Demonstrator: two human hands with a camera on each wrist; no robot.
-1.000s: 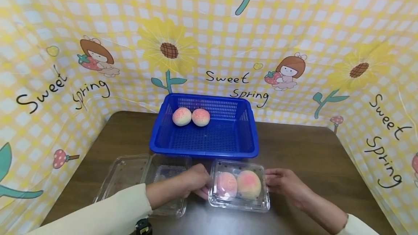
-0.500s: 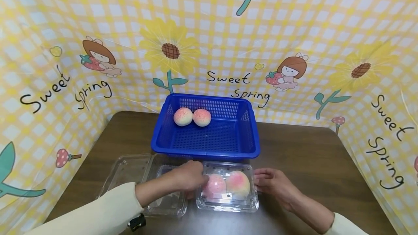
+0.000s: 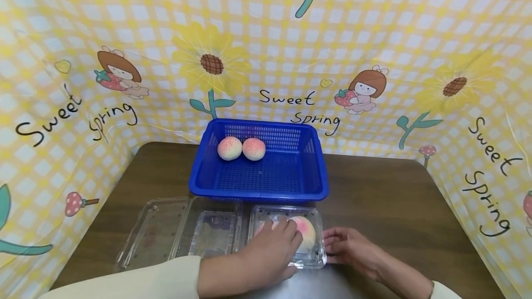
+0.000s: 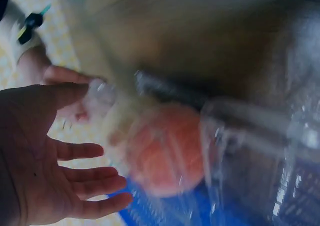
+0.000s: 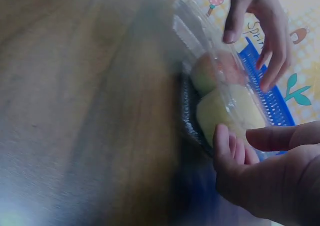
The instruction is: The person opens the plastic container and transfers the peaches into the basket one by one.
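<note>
A clear plastic clamshell box (image 3: 313, 258) stands closed on the table with two pink-and-cream peaches (image 3: 305, 232) inside. My left hand (image 3: 270, 253) is over its lid with fingers spread, hiding most of the left peach; in the left wrist view, the palm and loosely bent fingers face the box. At the box's right end is my right hand (image 3: 351, 248), its fingertips at the side wall. In the right wrist view, the right thumb and fingers (image 5: 222, 151) are by that end, with the left hand (image 5: 267, 30) above the other end.
A blue plastic basket (image 3: 257, 195) behind the box holds two more peaches (image 3: 230, 148) on its left side. Left of the box, a second clear clamshell (image 3: 164, 225) lies opened flat on the brown wooden table (image 3: 374, 188). A yellow checked cloth (image 3: 270, 36) hangs around the back.
The closed box with its peaches has shifted left, close to the opened clamshell. My left hand has moved from the box's left side to over its lid; the right hand has followed the right end.
</note>
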